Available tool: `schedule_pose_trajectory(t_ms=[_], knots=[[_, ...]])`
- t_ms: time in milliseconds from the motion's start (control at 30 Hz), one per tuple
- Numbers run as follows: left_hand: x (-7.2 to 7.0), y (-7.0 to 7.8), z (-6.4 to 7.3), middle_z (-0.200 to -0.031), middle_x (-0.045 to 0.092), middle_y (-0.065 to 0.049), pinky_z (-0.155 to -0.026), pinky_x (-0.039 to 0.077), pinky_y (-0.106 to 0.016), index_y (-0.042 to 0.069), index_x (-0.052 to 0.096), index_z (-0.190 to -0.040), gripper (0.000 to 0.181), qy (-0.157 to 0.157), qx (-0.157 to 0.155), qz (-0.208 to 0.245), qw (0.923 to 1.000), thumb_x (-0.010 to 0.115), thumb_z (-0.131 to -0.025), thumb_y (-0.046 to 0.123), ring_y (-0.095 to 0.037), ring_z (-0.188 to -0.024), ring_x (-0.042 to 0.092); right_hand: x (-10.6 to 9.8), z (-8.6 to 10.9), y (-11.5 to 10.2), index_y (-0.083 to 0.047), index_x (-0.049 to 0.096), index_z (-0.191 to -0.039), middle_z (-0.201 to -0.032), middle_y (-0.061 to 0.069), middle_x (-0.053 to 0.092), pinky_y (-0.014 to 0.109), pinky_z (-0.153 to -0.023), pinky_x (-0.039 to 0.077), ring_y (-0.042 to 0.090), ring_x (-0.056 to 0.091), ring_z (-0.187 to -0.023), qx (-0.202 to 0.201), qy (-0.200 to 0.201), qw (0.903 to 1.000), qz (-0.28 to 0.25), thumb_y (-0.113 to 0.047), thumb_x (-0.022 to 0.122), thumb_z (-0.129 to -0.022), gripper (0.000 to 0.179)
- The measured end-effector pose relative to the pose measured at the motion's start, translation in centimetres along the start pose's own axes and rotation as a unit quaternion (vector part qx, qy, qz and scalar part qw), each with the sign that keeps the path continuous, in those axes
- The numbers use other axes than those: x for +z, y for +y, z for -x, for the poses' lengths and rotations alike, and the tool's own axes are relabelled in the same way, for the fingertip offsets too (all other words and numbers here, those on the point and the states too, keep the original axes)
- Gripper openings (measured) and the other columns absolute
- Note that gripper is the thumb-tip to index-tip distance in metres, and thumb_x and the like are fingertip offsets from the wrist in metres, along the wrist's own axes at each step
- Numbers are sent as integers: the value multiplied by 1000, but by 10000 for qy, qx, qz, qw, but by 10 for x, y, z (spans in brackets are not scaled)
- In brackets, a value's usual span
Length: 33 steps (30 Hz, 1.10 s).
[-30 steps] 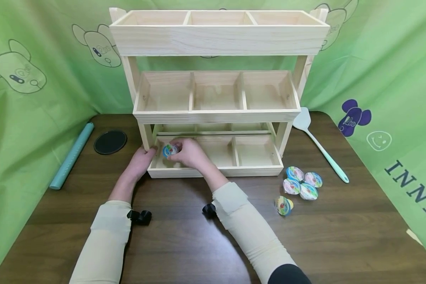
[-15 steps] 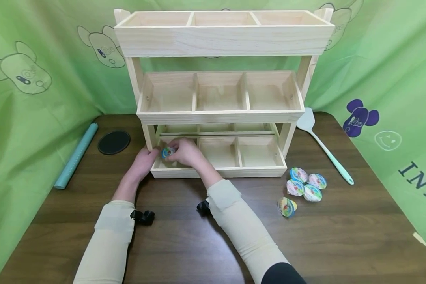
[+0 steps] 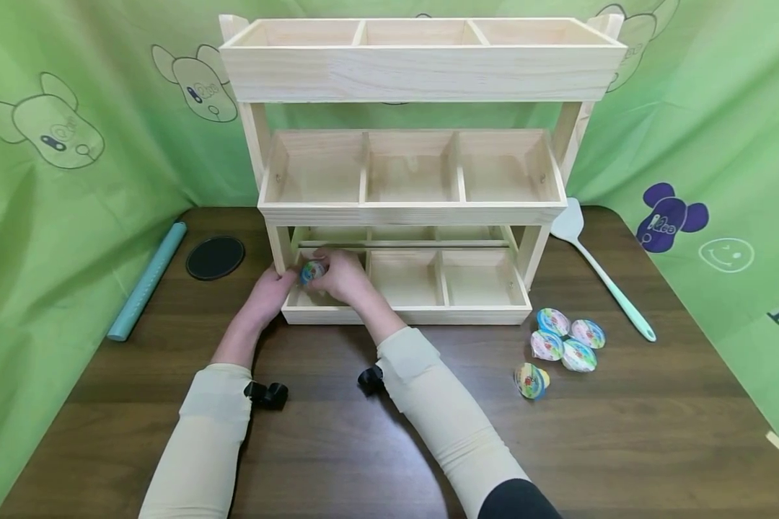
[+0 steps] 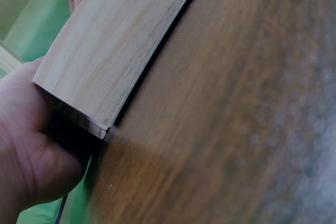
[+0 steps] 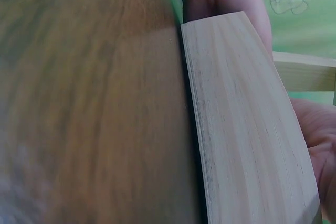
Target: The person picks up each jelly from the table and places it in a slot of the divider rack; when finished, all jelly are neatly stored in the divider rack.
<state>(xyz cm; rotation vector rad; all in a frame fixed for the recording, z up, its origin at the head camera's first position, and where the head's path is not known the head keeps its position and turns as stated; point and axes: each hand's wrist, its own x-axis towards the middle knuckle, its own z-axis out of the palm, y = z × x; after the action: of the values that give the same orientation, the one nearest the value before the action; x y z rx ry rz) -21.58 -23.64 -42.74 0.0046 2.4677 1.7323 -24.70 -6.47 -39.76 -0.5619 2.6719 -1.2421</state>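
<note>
A pale wooden three-tier rack stands on the table, each tier split into three compartments. My right hand pinches a small round jelly cup with a colourful printed lid, above the bottom tier's left compartment. That compartment's floor is partly hidden by the hand. At the left end of the bottom tier, my left hand grips the rack's side; in the left wrist view its thumb side lies against the front board's corner, and its fingers are mostly hidden. The right wrist view shows part of my right hand behind the board.
Several similar jelly cups lie grouped on the table at the right, with another cup just in front. A pale blue spatula lies right of the rack. A black disc and a light blue roll lie left.
The right hand has shifted slightly left with the jelly cup, within the same compartment. The left hand stays at the rack's side. The head view has turned slightly left.
</note>
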Motion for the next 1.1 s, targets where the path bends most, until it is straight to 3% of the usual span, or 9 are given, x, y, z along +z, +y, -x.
schedule_pose_trajectory(t_ms=[233, 467, 700, 800, 967, 1100], knots=[[1, 0, -2, -141, 47, -33, -109, 38, -49, -10, 28, -152, 58, 70, 34, -69, 9999, 38, -107, 26, -39, -125, 50, 0, 1, 0, -4, 65, -128, -115, 11, 72, 25, -85, 52, 22, 66, -101, 90, 151, 9997, -192, -12, 87, -77, 56], [2, -1, -2, -140, 48, -32, -108, 39, -47, -10, 29, -151, 57, 60, 46, 25, 10000, 37, -107, 25, -38, -124, 51, -1, 3, -2, -4, 66, -126, -114, 10, 72, 25, -87, 52, 21, 66, -100, 297, 203, 9994, -8, -16, 90, -76, 57], [2, 1, 0, -145, 43, -32, -112, 35, -50, -9, 25, -154, 58, 15, 65, 138, 9999, 38, -107, 24, -39, -129, 46, -16, 8, -5, -4, 60, -136, -121, 12, 69, 27, -88, 52, 23, 65, -104, 579, 28, 9983, -87, -14, 86, -78, 64], [2, 1, -1, -147, 41, -32, -113, 33, -51, -9, 23, -155, 59, 12, 82, 146, 9999, 38, -108, 24, -39, -131, 44, -28, 12, -2, -4, 60, -136, -124, 14, 66, 28, -89, 52, 24, 63, -108, 410, -9, 9982, -444, -10, 82, -81, 59], [1, 0, -2, -148, 40, -31, -114, 32, -51, -9, 23, -155, 61, 41, 58, 55, 10000, 39, -107, 25, -38, -133, 43, -42, 16, 5, -1, 62, -132, -128, 16, 65, 29, -96, 50, 26, 62, -116, -239, -270, 9934, -1087, -8, 79, -86, 50], [1, 0, -2, -148, 41, -31, -116, 29, -50, -10, 26, -153, 60, 85, 123, -13, 9999, 40, -106, 25, -37, -134, 41, -47, 20, 9, 1, 64, -128, -123, 15, 68, 31, -97, 51, 24, 64, -112, -738, -602, 9894, -1093, -9, 79, -87, 45]])
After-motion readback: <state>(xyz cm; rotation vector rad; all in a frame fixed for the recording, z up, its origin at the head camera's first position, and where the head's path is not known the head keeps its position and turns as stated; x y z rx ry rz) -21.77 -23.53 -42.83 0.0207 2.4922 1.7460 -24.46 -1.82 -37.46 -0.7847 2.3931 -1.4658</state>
